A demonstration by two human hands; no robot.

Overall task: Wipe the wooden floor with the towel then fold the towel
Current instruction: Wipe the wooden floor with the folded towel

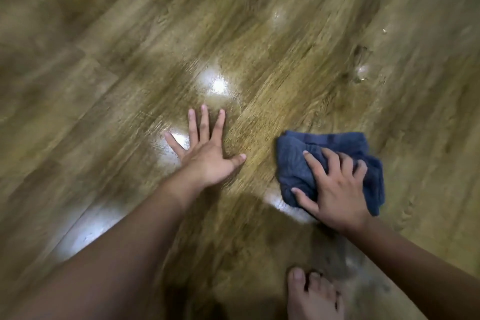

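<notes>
A crumpled dark blue towel (298, 163) lies bunched on the wooden floor (130, 60) at the right of centre. My right hand (335, 189) lies on top of the towel, its fingers bent and spread over the cloth, pressing it to the floor. My left hand (207, 148) rests flat on the bare planks to the left of the towel, fingers straight and spread, holding nothing. The picture is streaked with motion blur.
My bare foot (311, 296) stands on the floor at the bottom edge, just below my right forearm. Bright light patches (215, 83) shine on the glossy planks near my left hand. Small wet-looking marks (362, 70) sit at the upper right.
</notes>
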